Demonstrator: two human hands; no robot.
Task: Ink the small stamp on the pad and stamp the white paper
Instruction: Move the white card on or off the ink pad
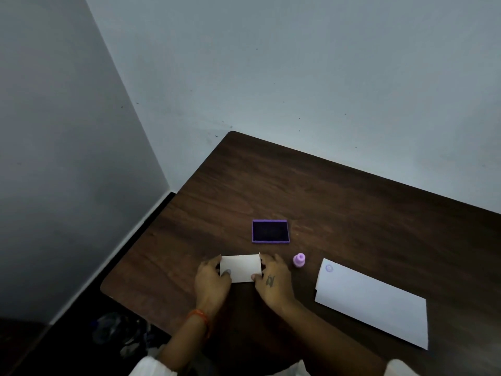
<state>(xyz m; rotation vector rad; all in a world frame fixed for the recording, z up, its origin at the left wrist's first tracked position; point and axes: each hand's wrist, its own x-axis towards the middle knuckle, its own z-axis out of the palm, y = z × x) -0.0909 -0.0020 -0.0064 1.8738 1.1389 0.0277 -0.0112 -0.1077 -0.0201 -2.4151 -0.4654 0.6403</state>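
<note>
A small white paper (241, 268) lies on the dark wooden table, held at both ends. My left hand (211, 278) grips its left edge, thumb on top beside a faint purple mark. My right hand (272, 280) pinches its right edge. The small lilac stamp (299, 260) stands upright just right of my right hand, untouched. The purple ink pad (270, 231) lies open beyond the paper, its dark inked face showing.
A larger folded white sheet (374, 302) with a round purple stamp print near its top left corner lies at the right. The table (352, 213) stands against a wall at the back. Its left edge drops to a dark floor with a bag.
</note>
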